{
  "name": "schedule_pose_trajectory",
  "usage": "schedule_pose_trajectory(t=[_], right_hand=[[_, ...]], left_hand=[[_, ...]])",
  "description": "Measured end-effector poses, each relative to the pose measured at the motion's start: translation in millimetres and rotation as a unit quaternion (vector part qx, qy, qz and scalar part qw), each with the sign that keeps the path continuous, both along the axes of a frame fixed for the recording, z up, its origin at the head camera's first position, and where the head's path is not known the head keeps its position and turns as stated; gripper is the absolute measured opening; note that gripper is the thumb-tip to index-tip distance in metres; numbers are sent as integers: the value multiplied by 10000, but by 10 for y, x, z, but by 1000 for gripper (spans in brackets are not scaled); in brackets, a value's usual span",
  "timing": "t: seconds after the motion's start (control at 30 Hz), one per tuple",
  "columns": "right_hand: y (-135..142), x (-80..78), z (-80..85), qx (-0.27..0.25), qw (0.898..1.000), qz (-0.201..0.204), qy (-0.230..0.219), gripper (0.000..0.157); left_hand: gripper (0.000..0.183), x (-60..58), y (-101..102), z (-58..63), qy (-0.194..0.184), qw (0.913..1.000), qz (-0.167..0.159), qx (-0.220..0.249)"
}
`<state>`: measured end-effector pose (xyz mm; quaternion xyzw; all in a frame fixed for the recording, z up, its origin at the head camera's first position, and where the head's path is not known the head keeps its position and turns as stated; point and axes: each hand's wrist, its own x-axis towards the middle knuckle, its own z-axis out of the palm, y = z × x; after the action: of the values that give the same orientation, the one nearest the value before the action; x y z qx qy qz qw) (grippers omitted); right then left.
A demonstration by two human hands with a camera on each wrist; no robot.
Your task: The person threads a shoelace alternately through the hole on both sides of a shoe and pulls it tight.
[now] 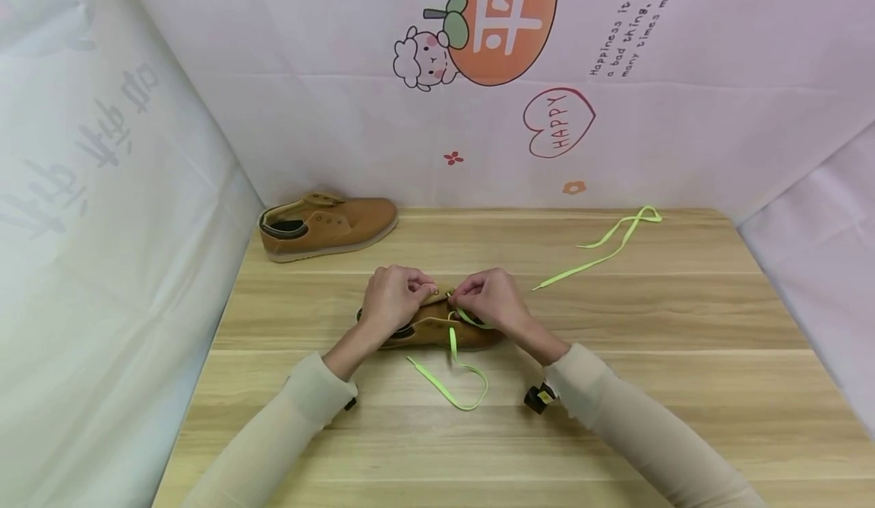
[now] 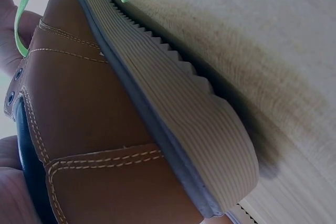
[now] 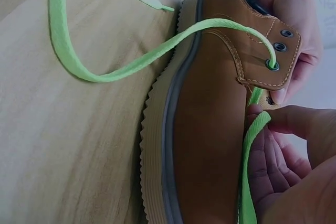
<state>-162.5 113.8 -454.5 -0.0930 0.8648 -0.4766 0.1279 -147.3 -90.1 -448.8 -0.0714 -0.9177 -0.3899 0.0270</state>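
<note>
Worked at a brown shoe [image 1: 422, 335] on a wooden table [image 1: 615, 402], pinching its far eyelet flap [image 1: 434, 299] between left hand [image 1: 393, 299] thumb and fingers and a lime-green lace [image 3: 61, 35] in the right hand [image 1: 497, 299]. Had the lace's loose end through the shoe's near flap [image 3: 286, 56], before it. Had a second shoe [image 1: 369, 223] beyond it leftward, a second lace [image 1: 581, 269] beyond it rightward.

Hands [image 1: 393, 295] [image 1: 494, 295] (both curled), close together

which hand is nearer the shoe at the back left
Left. The left hand is in front of that shoe and a little to its right; the right hand is farther off to the right.
</note>
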Motion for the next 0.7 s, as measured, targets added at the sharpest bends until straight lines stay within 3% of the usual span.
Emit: schedule_pose_trajectory(t=[0.27, 0.5, 0.7], right_hand=[[-23, 0, -18, 145, 9980, -76, 608, 16], [-8, -14, -44, 282, 9891, 301, 1414, 13], [-12, -13, -32, 518, 9797, 598, 1842, 10]], left_hand=[[5, 15, -5, -25, 148, 9998, -111, 32], [4, 46, -19, -58, 555, 9976, -407, -69], [10, 82, -33, -77, 891, 9945, -496, -222]])
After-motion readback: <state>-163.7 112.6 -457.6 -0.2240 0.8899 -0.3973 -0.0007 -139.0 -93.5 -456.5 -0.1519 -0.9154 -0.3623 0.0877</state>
